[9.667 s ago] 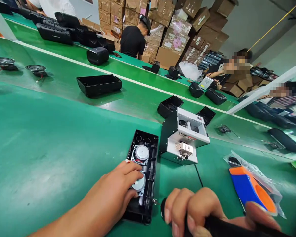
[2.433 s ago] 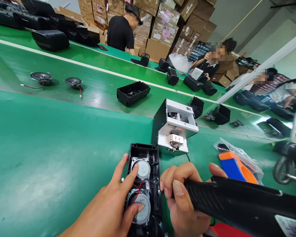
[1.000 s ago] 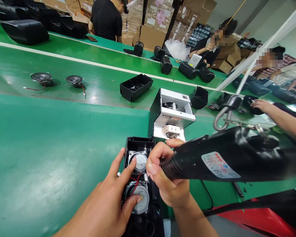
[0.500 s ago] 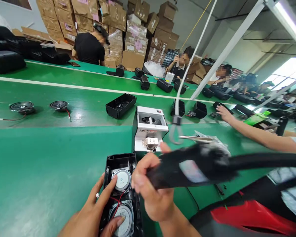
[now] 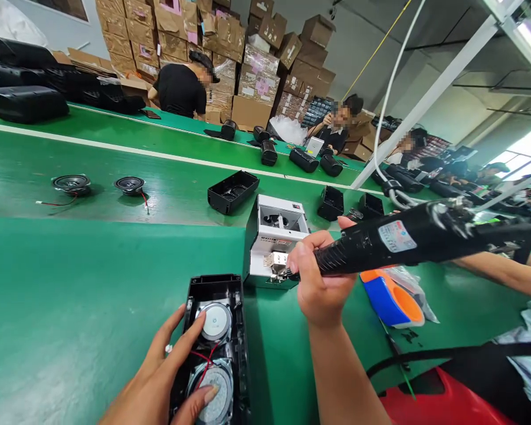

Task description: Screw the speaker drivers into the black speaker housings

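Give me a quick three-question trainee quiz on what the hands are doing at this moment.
1. True or false: the left hand rests on the speaker housing.
2. The right hand grips: A) the orange and blue tape roll B) the electric screwdriver C) a loose speaker.
3. Fill in: the screwdriver's tip meets the front of the white ____.

Key: 1 true; 2 B; 3 screw feeder.

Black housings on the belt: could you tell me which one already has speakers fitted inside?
The housing under the left hand: two speakers sit inside it, while the housing farther up the belt is bare.
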Available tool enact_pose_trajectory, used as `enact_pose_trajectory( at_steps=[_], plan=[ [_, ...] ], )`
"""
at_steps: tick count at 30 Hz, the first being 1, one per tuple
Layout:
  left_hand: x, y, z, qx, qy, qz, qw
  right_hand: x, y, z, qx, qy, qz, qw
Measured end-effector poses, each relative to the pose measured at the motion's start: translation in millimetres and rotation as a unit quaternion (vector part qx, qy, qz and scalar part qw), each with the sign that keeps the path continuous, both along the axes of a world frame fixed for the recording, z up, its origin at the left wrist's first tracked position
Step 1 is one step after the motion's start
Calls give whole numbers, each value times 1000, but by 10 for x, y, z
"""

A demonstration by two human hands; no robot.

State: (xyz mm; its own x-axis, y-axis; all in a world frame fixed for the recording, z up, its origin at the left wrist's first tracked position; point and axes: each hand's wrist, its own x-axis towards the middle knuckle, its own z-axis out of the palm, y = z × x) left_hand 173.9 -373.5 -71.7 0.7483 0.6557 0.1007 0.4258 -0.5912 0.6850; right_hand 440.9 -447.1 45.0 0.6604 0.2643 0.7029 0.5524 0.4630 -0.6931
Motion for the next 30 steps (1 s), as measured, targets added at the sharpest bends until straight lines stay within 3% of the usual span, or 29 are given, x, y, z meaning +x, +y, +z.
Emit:
enact_pose_trajectory(
  at_steps=[4,7,12,16,23,30],
  plan=[
    [17,216,213,-13,48,28,998,-88,-46,-61,-23,38,6,999],
    [105,347,343,-29,70,12,997,-215,-116,-79,-30,61,30,997],
    [189,357,415,-14,71,-19,997,-605,-304,91,22,100,85,991],
    [149,316,469,-63,89,-38,993,-886,-388,139,31,117,158,980],
    [137,326,550,-122,107,-44,986,-1019,-70,-134,27,110,155,981],
    [71,369,490,-114,91,-63,987,-938,69,-226,-13,117,161,980]
  ],
)
